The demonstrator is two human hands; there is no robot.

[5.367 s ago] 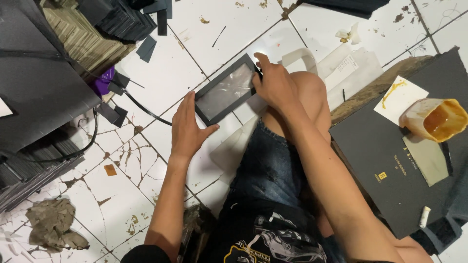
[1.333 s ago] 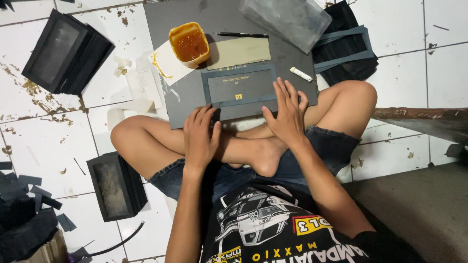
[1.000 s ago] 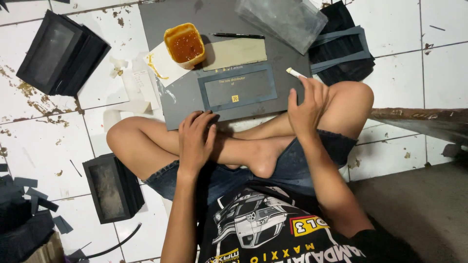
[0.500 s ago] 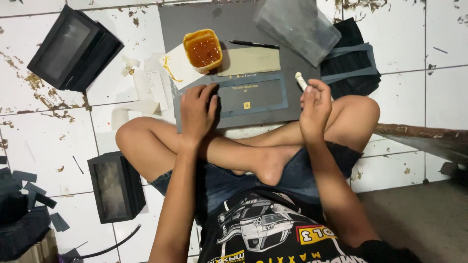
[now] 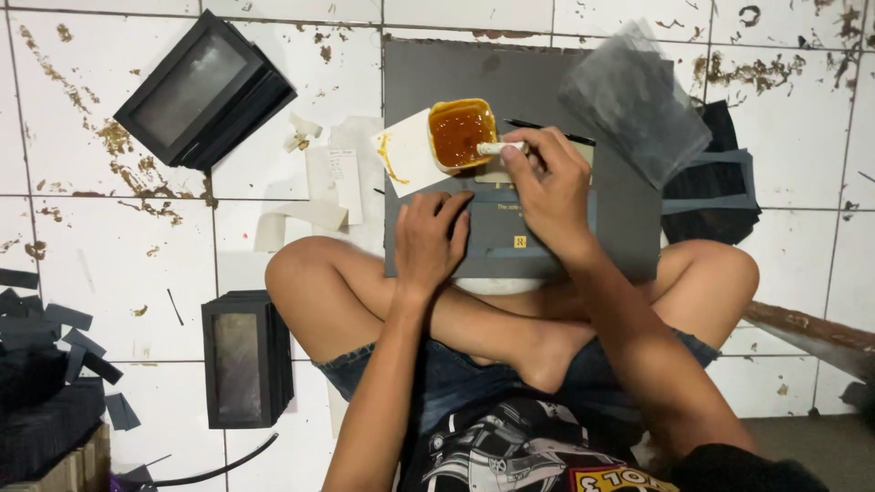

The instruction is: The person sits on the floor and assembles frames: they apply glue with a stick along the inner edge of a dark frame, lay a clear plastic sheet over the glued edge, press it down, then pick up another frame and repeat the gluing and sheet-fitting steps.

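Observation:
I sit cross-legged on a tiled floor with a large grey board (image 5: 620,228) across my shins. My left hand (image 5: 430,239) lies flat on a dark flat box piece (image 5: 510,241) on that board. My right hand (image 5: 547,187) holds a small white stick (image 5: 497,148) whose tip reaches into a yellow cup of brown glue (image 5: 462,134). The cup stands on a white paper scrap (image 5: 406,155) at the board's far side.
A stack of black window-lid boxes (image 5: 205,91) lies at the far left, another black box (image 5: 246,360) by my left knee. A clear plastic bag (image 5: 633,100) and dark folded pieces (image 5: 720,178) lie at the right. Black offcuts (image 5: 55,364) are piled at the left edge.
My right hand picked the white stick up off the board and carried it to the glue cup. My left hand moved onto the dark box piece and stays pressed there.

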